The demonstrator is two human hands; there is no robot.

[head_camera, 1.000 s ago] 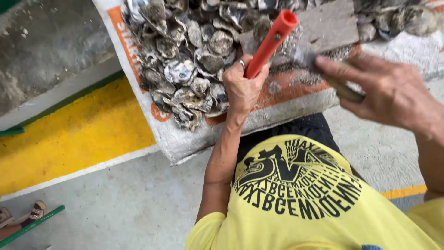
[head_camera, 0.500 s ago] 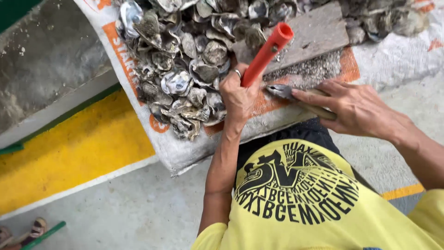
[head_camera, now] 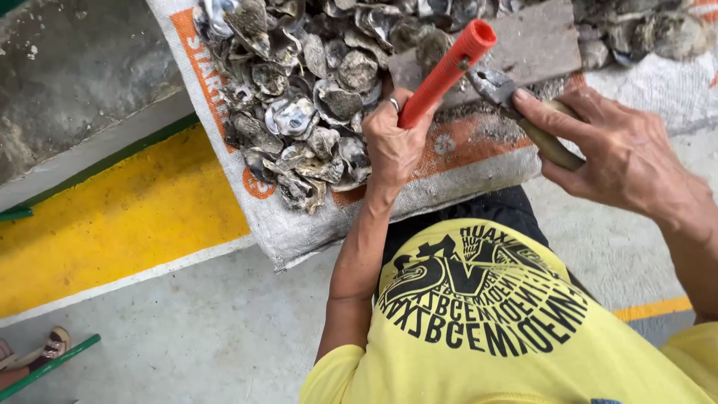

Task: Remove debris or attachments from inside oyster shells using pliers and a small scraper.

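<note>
While beside countless shells [head_camera: 299, 127]: 2 hands, left hand [head_camera: 393, 146] clamped on 1 orange handle [head_camera: 445, 73], right hand [head_camera: 617, 153] on 1 knife [head_camera: 523, 116].

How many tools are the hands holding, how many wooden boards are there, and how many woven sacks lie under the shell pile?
Red-handled tool, gripped by the left hand: 1
Knife with a brownish handle, gripped by the right hand: 1
Wooden board: 1
White woven sack under the heap of empty shells: 1
Total: 4
</note>
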